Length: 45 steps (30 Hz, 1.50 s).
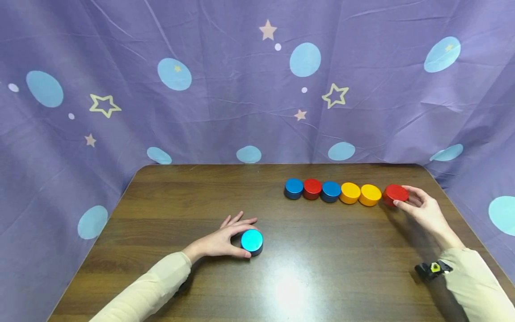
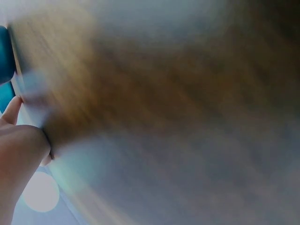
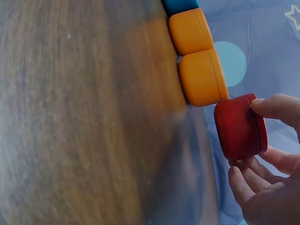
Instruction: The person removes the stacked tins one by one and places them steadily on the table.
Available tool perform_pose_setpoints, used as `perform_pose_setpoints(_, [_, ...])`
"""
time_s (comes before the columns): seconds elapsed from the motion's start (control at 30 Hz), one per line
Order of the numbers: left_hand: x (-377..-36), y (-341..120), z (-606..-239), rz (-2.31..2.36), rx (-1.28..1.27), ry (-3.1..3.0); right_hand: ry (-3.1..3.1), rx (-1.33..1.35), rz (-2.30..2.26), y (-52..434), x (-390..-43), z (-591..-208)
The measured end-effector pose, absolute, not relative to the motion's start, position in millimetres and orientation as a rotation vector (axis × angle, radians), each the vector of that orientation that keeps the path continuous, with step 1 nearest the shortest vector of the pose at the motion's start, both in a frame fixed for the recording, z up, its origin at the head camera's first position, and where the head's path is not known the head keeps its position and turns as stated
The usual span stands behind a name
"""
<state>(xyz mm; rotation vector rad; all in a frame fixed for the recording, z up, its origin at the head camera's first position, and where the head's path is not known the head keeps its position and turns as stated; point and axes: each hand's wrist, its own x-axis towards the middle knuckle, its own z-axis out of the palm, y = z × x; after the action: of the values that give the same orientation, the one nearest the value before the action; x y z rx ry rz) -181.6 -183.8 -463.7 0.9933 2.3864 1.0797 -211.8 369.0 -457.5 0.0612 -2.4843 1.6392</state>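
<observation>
My right hand (image 1: 427,210) holds a red round tin (image 1: 395,194) between thumb and fingers at the right end of a row. In the right wrist view that tin (image 3: 239,129) is tilted, with a lid seam near the thumb. It sits close to the nearest yellow tin (image 1: 369,195). At the middle of the table, my left hand (image 1: 225,239) pinches a blue round tin (image 1: 251,241), thumb on the near side and index finger on the far side. Only part of a blue tin (image 2: 5,56) shows in the left wrist view.
The row continues leftward with a second yellow tin (image 1: 349,193), a blue tin (image 1: 331,191), a red tin (image 1: 312,189) and another blue tin (image 1: 293,188). They stand near the back of the wooden table (image 1: 193,197). Behind it hangs a purple curtain (image 1: 225,120).
</observation>
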Motion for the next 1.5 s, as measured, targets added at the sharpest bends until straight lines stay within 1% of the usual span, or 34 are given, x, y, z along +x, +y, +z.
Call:
perform_pose_setpoints(0.2, [-183, -182, -466, 1.081, 0.993, 2.385, -2.5, 0.003, 1.702, 367, -213, -464])
perform_pose_setpoints(0.5, [-185, -180, -464, 1.075, 0.997, 2.389, -2.609, -0.036, 1.579, 368, -218, -466])
perform_pose_setpoints(0.7, [-186, -178, -465, 1.068, 0.995, 2.388, -2.624, -0.032, 1.579, 370, -219, -468])
perform_pose_setpoints(0.93, [-186, -177, -465, 1.066, 0.997, 2.387, -2.628, 0.0, 1.586, 372, -220, -472])
perform_pose_setpoints(1.17, [-185, -176, -464, 1.06, 1.003, 2.387, -2.647, 0.012, 1.568, 373, -214, -468])
perform_pose_setpoints(1.5, [-181, -182, -463, 1.062, 0.985, 2.403, -2.353, 0.169, 1.797, 373, -199, -463])
